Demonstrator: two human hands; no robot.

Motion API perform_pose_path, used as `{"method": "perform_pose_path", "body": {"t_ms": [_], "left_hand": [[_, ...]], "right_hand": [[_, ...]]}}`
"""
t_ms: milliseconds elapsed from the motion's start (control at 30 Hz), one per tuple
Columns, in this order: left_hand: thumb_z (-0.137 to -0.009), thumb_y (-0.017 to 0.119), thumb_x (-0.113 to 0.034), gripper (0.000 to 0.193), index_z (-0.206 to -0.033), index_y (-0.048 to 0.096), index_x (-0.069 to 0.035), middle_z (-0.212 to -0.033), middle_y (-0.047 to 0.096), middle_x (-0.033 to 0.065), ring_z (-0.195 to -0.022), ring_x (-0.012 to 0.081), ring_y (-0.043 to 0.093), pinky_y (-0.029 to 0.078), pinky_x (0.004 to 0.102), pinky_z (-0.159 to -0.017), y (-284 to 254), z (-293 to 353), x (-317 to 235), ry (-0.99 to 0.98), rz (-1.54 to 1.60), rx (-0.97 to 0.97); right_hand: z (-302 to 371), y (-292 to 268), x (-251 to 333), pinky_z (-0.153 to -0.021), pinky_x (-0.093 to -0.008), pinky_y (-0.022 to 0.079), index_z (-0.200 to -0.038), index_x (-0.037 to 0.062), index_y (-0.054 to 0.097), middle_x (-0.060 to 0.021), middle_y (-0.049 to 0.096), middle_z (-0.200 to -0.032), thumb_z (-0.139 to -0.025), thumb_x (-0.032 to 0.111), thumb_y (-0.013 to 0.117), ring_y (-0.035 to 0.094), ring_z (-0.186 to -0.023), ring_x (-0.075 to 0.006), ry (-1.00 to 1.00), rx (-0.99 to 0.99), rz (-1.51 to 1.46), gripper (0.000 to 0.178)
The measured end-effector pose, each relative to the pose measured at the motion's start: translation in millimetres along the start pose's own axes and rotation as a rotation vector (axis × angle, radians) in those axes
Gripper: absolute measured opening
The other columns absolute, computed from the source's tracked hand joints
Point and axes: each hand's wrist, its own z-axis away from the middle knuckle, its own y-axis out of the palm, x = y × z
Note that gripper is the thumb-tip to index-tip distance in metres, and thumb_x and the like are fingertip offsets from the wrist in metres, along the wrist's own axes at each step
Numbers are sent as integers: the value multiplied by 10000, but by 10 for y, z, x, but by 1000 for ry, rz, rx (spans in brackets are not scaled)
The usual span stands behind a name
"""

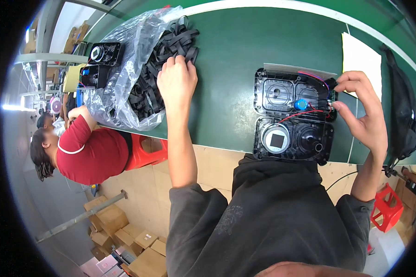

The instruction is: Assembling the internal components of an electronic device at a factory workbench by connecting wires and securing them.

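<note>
Far left, a person in a red shirt (90,150) sits at the green table (235,51). A crinkly clear bag (125,60) holds a heap of thin black rubber bands (168,46). The left hand (176,81) lies right on the heap, fingers curled down into the bands; I cannot tell if it holds one. To the right lies a black plastic case (291,115), long side running near to far. The right hand (363,111) pinches narrowly at its far right corner, by thin red wires (309,113).
</note>
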Motion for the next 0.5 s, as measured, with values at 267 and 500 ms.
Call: {"method": "perform_pose_path", "body": {"t_ms": [267, 500], "left_hand": [[-974, 686, -80, 66, -975, 700, -15, -837, 676, 128, -744, 342, 658, 500, 431, -705, -769, 3, -716, 390, 478, -112], [-922, 738, -17, 120, -1042, 734, -22, -822, 685, 133, -732, 319, 665, 514, 421, -692, -1099, 44, -1728, 705, 778, -6]], "right_hand": [[-195, 1, 81, -838, -314, 538, -1214, 2, 686, -115, 686, -1151, -886, 27, 815, 672, -990, -189, -4, -54, -206, 353], [-232, -75, -31, -725, -216, 559, -1267, -3, 701, -9, 748, -945, -1026, 100, 733, 685, -816, -49, 351, 11, -734, 264]]}}
